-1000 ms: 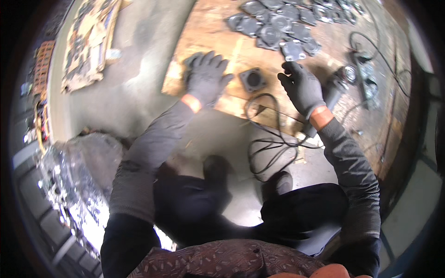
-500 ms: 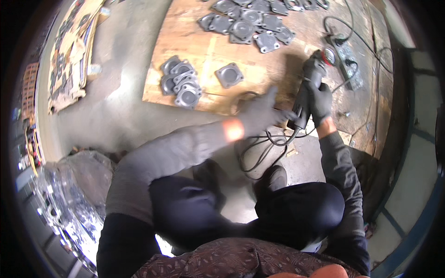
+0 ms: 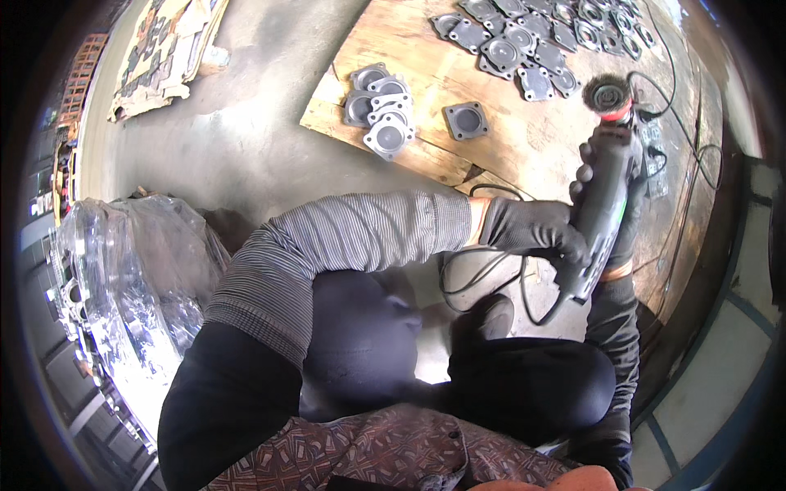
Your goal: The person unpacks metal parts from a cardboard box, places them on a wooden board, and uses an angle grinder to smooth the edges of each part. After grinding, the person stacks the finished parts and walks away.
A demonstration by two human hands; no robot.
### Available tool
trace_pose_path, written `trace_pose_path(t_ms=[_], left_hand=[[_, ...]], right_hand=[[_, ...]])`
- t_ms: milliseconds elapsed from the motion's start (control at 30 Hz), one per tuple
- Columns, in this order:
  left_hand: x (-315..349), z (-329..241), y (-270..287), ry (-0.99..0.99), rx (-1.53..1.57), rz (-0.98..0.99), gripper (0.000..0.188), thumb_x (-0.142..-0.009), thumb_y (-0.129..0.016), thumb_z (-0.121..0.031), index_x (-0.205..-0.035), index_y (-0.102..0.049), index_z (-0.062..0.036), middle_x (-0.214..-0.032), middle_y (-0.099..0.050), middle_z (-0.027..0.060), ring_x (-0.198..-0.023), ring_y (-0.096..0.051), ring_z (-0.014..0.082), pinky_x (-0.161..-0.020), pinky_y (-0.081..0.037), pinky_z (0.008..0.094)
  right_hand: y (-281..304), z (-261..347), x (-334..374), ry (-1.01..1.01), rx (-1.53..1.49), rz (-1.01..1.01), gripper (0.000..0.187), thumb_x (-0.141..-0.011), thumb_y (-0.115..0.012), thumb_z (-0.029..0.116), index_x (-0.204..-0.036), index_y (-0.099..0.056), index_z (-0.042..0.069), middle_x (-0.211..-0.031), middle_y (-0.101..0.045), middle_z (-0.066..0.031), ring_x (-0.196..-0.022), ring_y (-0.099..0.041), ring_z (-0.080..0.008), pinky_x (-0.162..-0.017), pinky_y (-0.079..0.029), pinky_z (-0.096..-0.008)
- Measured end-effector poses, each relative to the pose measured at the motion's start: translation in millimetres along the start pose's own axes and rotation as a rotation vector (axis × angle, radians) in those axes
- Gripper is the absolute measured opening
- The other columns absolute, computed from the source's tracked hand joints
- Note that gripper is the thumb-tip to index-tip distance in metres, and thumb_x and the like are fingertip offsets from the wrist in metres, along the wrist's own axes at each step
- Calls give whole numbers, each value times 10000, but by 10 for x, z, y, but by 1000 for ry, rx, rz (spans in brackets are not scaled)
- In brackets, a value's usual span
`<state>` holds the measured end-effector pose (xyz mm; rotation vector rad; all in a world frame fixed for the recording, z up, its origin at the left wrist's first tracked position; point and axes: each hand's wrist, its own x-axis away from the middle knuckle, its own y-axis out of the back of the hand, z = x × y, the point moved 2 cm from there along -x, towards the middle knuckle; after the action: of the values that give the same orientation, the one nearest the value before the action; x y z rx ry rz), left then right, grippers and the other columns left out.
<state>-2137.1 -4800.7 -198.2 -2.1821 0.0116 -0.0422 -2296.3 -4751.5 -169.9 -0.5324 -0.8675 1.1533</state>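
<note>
A black angle grinder (image 3: 602, 200) with a round wire brush (image 3: 607, 95) at its far end is held up over the right part of the wooden table. My left hand (image 3: 532, 227), in a dark glove, closes on the rear of its body. Wrapped round the body from below and the right is my right hand (image 3: 626, 225); its fingertips show on the left side near the head, the rest largely hidden. A power cord (image 3: 536, 315) loops from the rear end. Left of the grinder, a single square metal flange plate (image 3: 467, 121) lies flat on the wood.
The wooden table (image 3: 409, 49) carries a small pile of flange plates (image 3: 385, 114) near its left edge and several more plates (image 3: 520, 45) at the back. A power strip (image 3: 655, 159) lies right of the grinder. Plastic-wrapped goods (image 3: 135, 270) stand at the left.
My left hand has come to the rear of the grinder and closed on it. The grinder is lifted, its wire brush now turned upward into view. The view has shifted, moving the plates rightward.
</note>
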Motion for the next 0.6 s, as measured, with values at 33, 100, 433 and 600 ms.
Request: trace_pose_path(t_ms=[33,100,433,600], left_hand=[[50,27,41,64,67,-2,324,-919,-828,-179,-1140,-776,52,-995,-819,160,-926,-801,236,-833,-652,371],[83,108,67,106,152,109,254,-902,-803,-141,-1059,-786,58,-966,-816,165,-885,-809,243,-854,-659,375],[253,117,310,215,203,-98,305,-961,-708,-99,-1175,-760,112,-1117,-819,194,-984,-799,241,-932,-636,374],[938,-194,588,1,-1394,-521,476,-1051,-755,-440,-1306,-727,-39,-1043,-780,159,-935,-766,313,-827,-595,439]], right_hand=[[-28,-51,-10,-48,-105,81,903,-1097,-612,659,-1683,-398,6,-1585,-596,-197,-1259,-715,-272,-1055,-652,-438],[-35,-103,0,-103,-49,20,889,-1060,-711,602,-1654,-422,8,-1462,-648,-172,-1165,-725,-270,-978,-672,-433],[-15,-213,-267,-213,349,-273,670,-1047,-711,621,-1386,-639,48,-1018,-725,-98,-858,-747,-219,-790,-653,-362],[-4,-140,-403,-278,389,-329,550,-1051,-771,421,-1436,-591,72,-1116,-721,-107,-872,-746,-204,-781,-666,-397]])
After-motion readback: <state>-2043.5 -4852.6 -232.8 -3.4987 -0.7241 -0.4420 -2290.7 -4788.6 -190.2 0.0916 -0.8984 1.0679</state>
